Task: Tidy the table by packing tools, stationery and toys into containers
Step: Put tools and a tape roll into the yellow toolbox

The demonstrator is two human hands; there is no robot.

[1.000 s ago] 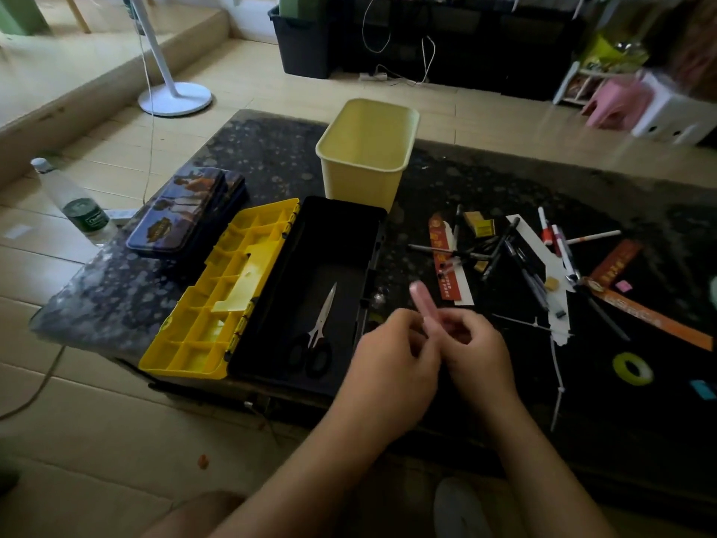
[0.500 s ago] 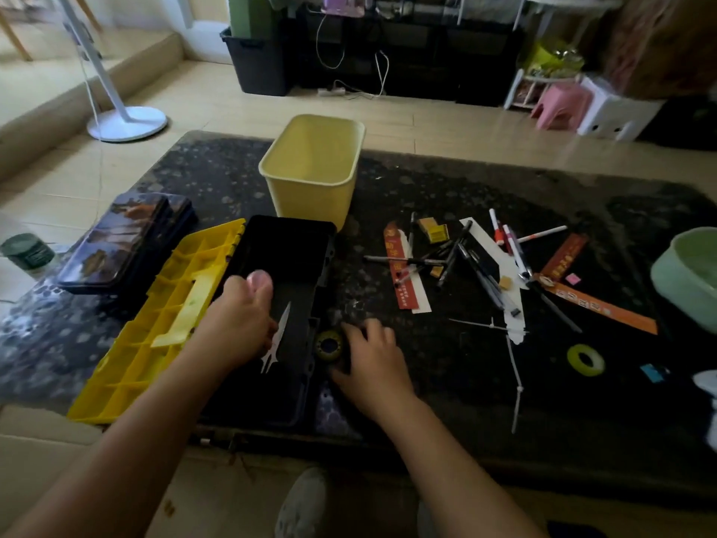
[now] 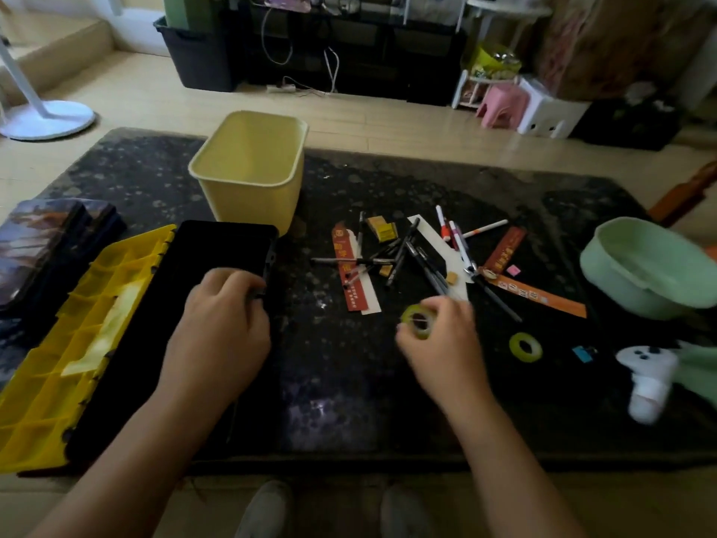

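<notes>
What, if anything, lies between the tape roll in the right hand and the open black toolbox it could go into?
Only the left hand, which appears to grip the right rim of the black toolbox, on the side facing the tape roll held by the right hand. Nothing else lies on the tabletop between them.

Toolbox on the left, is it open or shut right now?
Open. The toolbox has its yellow lid folded out flat to its left, compartments facing up, and its black inside is exposed.

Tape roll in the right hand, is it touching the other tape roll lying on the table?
Apart. In the head view the right hand pinches one tape roll; bare table separates it from the other roll.
</notes>
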